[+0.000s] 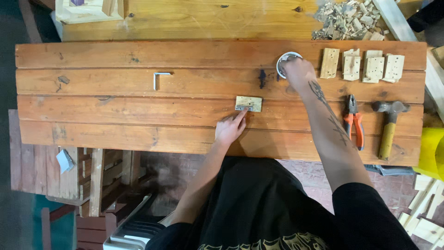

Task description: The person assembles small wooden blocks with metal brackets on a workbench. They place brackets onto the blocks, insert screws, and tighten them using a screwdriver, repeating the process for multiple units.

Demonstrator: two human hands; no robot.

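1. Left hand [230, 128]: rests on the plank workbench [115, 120], fingers mostly curled, index finger extended forward. Its tip touches the near edge of a small wooden block [249, 103], right at a small metal bracket [243, 108] lying against that edge.
2. The small wooden block lies flat near the middle of the bench, on the third plank from the far side. It is pale, rectangular, with a few dark specks on its top face.
3. Right hand [298, 71]: reaches to the far side of the bench, fingers bunched and dipped into a round white container [283, 61]. Whether anything is pinched between the fingertips cannot be told; the hand covers most of the container.
4. Right of the container: a row of four pale wooden pieces [363, 65], some with holes, lying flat and just beside one another.
5. Near right: pliers [354, 121] with orange handles, and beside them a hammer [390, 126] with a yellow handle, head toward the far side. Both lie well apart from either hand.
6. Left part of bench: a metal L-shaped bracket [159, 78] lies alone.
7. Beyond the bench, upper right: a heap of wood chips [344, 18].
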